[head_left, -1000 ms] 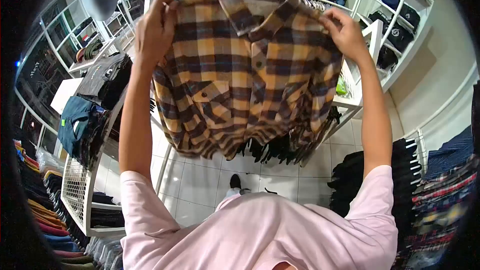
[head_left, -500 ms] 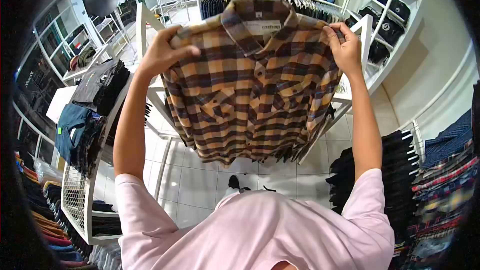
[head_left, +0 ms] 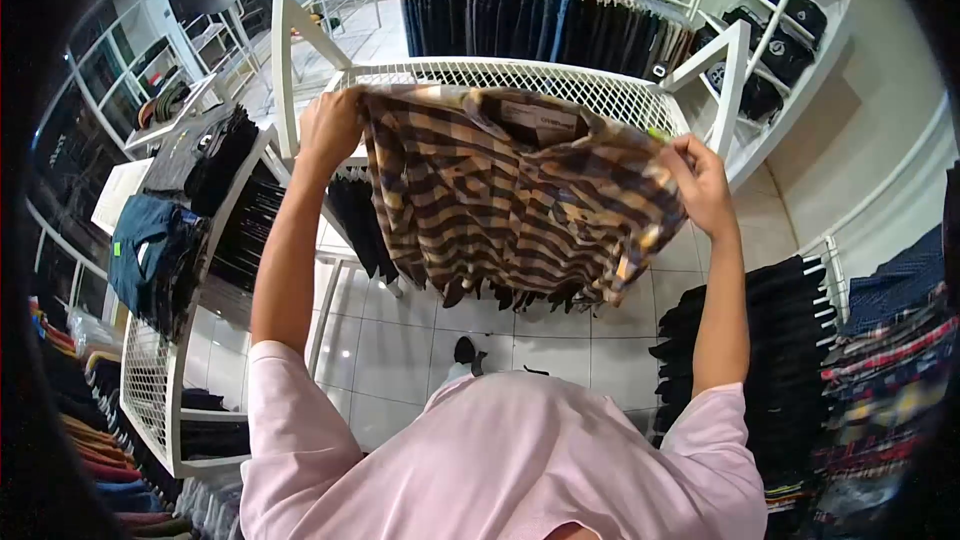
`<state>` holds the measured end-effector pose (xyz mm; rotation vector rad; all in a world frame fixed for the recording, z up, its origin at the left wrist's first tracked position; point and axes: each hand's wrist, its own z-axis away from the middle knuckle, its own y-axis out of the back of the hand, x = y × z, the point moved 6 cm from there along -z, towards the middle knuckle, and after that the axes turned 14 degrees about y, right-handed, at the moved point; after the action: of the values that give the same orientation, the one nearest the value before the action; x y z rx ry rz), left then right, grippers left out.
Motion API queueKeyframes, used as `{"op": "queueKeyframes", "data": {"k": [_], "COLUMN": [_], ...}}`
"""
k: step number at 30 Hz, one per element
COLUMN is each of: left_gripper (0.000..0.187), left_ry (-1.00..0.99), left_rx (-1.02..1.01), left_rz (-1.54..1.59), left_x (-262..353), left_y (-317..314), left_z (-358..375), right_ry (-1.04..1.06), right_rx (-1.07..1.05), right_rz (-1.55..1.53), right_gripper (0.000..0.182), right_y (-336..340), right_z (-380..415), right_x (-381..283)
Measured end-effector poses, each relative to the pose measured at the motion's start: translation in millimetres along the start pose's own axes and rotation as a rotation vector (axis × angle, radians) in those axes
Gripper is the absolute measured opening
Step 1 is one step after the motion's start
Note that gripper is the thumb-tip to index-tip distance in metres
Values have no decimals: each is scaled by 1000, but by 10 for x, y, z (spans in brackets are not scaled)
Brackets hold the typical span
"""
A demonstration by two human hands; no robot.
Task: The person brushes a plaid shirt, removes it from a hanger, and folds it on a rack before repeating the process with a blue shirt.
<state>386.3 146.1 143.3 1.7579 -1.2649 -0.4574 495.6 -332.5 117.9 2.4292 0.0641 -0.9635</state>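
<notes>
A brown, tan and black plaid shirt [head_left: 500,200] hangs between my two hands, its collar at the top and its front facing me. My left hand [head_left: 332,130] is closed on the shoulder at the left. At the right, my right hand [head_left: 698,180] pinches the other shoulder between thumb and fingers. The shirt looks slanted, and its right side is smeared by motion. A pale label shows inside the collar. Behind the shirt is the white mesh top of a display rack [head_left: 560,75], partly covered by the cloth.
Dark trousers [head_left: 500,15] hang on a rail beyond the rack. Folded jeans [head_left: 155,255] lie on a shelf at left. Black garments [head_left: 745,350] hang at lower right, near plaid clothes [head_left: 885,390]. Caps [head_left: 795,50] fill the right wall shelves. Tiled floor [head_left: 400,340] shows below.
The shirt has dropped from a raised, upright hang to a lower, slanted one, uncovering the rack's mesh top. My left hand's thumb, spread before, is now closed in. Both hands still hold the shoulders.
</notes>
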Motion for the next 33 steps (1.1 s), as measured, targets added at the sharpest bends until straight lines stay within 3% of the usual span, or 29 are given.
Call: {"op": "queueKeyframes", "data": {"k": [2, 4, 6, 8, 9, 10, 14, 16, 17, 20, 21, 24, 25, 27, 29, 32, 33], "left_gripper": [35, 38, 37, 38, 38, 36, 25, 27, 33, 37, 39, 47, 50, 50, 51, 57, 71], "left_ry": [128, 201, 226, 249, 188, 143, -30, -147, -81, -150, -124, -35, 76, 25, 18, 411, 398], "left_rx": [50, -204, -438, -593, -686, -709, -915, -1022, -981, -927, -870, -719, -875, -778, -830, -807, -833], "left_rz": [267, 784, 1324, 1489, 1611, 1701, 1994, 2166, 2096, 2002, 2010, 2030, 2036, 2145, 2092, 2030, 1669], "left_x": [20, -80, 91, 392, 438, 549, 871, 954, 957, 797, 690, 393, 455, 189, 223, 330, 48], "left_y": [-13, -276, -381, -115, -156, -69, 145, 228, 288, 350, 342, 274, 376, 198, 250, 307, -50], "left_z": [18, 20, 142, 402, 464, 557, 892, 987, 1041, 1041, 1035, 1033, 1036, 941, 902, 942, 789], "right_ry": [29, -219, -179, -170, -213, -196, 16, -206, -230, -195, -171, -40, -13, 82, 197, 307, 336], "right_rx": [-89, -398, -763, -909, -888, -736, -191, -238, -220, -237, -257, -123, -94, 3, 77, 135, 118], "right_rz": [-232, -453, -530, -768, -828, -849, -279, -598, -705, -993, -1084, -981, -850, -686, -559, -411, -333], "right_gripper": [16, 20, 29, 25, 29, 35, 54, 54, 51, 39, 35, 20, 8, 7, 8, 13, 13], "right_y": [-147, -339, -614, -944, -1079, -1248, -1839, -2221, -2342, -2464, -2486, -2362, -2229, -2061, -1894, -1733, -1678], "right_z": [224, 505, 731, 704, 660, 562, 15, -153, -126, -127, -130, -268, -331, -421, -494, -531, -523], "right_x": [-124, 10, 78, -177, -162, -152, 146, 332, 384, 154, 91, 6, -36, -135, -341, -632, -736]}}
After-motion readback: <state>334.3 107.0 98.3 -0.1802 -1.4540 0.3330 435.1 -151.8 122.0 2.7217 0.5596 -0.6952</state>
